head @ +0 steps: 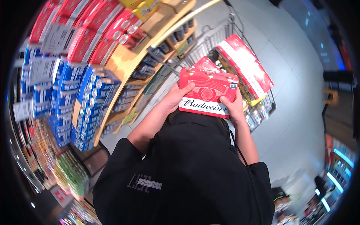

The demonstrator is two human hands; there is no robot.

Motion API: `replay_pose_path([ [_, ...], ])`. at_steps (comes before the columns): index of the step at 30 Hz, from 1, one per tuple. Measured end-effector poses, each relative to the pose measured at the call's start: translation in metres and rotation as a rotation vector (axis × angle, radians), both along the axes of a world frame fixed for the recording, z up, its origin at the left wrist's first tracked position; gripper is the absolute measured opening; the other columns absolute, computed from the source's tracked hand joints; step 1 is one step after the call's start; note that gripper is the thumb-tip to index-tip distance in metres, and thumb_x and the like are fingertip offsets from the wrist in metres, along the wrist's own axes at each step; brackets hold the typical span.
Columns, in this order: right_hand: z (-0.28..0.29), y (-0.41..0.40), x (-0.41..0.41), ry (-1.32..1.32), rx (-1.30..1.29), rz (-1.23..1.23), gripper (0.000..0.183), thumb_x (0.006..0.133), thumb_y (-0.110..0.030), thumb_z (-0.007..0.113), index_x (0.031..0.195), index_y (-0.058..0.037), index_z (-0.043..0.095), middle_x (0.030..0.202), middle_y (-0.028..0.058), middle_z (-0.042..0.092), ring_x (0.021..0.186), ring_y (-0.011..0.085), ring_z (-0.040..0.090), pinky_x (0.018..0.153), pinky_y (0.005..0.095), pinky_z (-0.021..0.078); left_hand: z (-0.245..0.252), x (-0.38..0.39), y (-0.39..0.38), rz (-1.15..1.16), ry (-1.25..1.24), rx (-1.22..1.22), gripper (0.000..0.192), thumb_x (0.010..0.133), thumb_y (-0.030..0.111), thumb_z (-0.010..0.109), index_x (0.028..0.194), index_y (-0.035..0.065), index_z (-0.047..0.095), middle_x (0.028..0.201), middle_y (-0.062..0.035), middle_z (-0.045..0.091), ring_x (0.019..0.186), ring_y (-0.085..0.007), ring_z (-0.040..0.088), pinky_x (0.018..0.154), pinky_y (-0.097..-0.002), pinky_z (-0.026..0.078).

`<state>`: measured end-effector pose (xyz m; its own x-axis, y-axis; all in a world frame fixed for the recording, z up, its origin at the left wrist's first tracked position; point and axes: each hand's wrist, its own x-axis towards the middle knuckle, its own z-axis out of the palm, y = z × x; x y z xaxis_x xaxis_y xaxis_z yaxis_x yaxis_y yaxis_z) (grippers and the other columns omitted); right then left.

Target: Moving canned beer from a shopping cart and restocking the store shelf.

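Note:
Both of my hands hold a red and white Budweiser carton of cans (pixel 208 94) in front of my waist. My left hand (pixel 180 94) grips its left edge, with the thumb on the front panel. On the opposite side, my right hand (pixel 234 105) has its thumb across the front near the lower right corner. The fingers behind the carton are hidden. Just beyond it stands a metal shopping cart (pixel 225 29). A long red and white Budweiser case (pixel 244 64) lies in the cart, and another red carton (pixel 206 63) is partly covered by the one I hold.
On the left, a wooden shelf unit (pixel 121 66) carries stacked red beer packs (pixel 84 42) and blue can packs (pixel 67 104). Dark cans (pixel 146 69) fill its lower shelves. Price signs (pixel 57 38) hang at its edge. Loose cans (pixel 256 115) sit in the cart's near end. Grey floor (pixel 284 73) extends right.

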<state>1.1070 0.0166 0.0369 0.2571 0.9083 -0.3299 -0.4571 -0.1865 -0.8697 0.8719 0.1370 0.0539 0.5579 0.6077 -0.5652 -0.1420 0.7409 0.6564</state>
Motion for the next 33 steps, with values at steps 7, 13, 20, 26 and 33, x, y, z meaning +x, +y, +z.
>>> replay_pose_path([
  [7, 0.021, 0.067, -0.102, -0.145, -0.070, 0.280, 0.053, 0.090, -0.011, 0.083, 0.133, 0.0019, 0.054, 0.125, 0.0131, 0.070, 0.112, 0.0194, 0.069, 0.100, 0.0362, 0.0556, -0.007, -0.124, -0.011, 0.373, -0.001, -0.100, 0.050, 0.104, 0.026, 0.069, 0.146, 0.0046, 0.050, 0.136, -0.0121, 0.066, 0.121, -0.0223, 0.068, 0.103, -0.0382, 0.057],
  [13, 0.032, 0.114, -0.174, -0.197, -0.004, 0.582, 0.066, 0.087, -0.005, 0.083, 0.144, 0.0017, 0.049, 0.130, 0.0126, 0.068, 0.118, 0.0193, 0.068, 0.101, 0.0362, 0.0572, -0.024, -0.211, -0.029, 0.560, -0.012, 0.155, 0.056, 0.102, 0.019, 0.074, 0.150, 0.0070, 0.048, 0.139, -0.0083, 0.064, 0.125, -0.0180, 0.063, 0.106, -0.0354, 0.052],
  [20, 0.026, 0.159, -0.243, -0.245, 0.051, 0.785, 0.072, 0.082, -0.004, 0.087, 0.144, 0.0003, 0.051, 0.130, 0.0101, 0.068, 0.119, 0.0166, 0.066, 0.103, 0.0351, 0.0548, -0.031, -0.283, -0.031, 0.683, -0.004, 0.223, 0.067, 0.098, 0.016, 0.077, 0.155, 0.0059, 0.043, 0.141, -0.0079, 0.063, 0.128, -0.0173, 0.061, 0.108, -0.0358, 0.051],
  [26, 0.047, 0.209, -0.279, -0.493, 0.173, 0.998, 0.075, 0.077, -0.008, 0.091, 0.143, -0.0007, 0.055, 0.129, 0.0079, 0.069, 0.120, 0.0154, 0.064, 0.107, 0.0356, 0.0506, -0.010, -0.333, -0.022, 0.616, 0.283, 0.427, 0.092, 0.078, 0.015, 0.095, 0.152, 0.0039, 0.042, 0.141, -0.0150, 0.061, 0.128, -0.0203, 0.061, 0.108, -0.0386, 0.051],
  [33, 0.064, 0.251, -0.299, -0.691, 0.231, 1.128, 0.078, 0.075, -0.006, 0.093, 0.142, -0.0010, 0.053, 0.129, 0.0080, 0.068, 0.122, 0.0150, 0.063, 0.108, 0.0347, 0.0501, 0.007, -0.350, -0.003, 0.520, 0.441, 0.551, 0.081, 0.077, 0.012, 0.094, 0.143, 0.0035, 0.049, 0.134, -0.0100, 0.064, 0.124, -0.0192, 0.063, 0.105, -0.0376, 0.053],
])
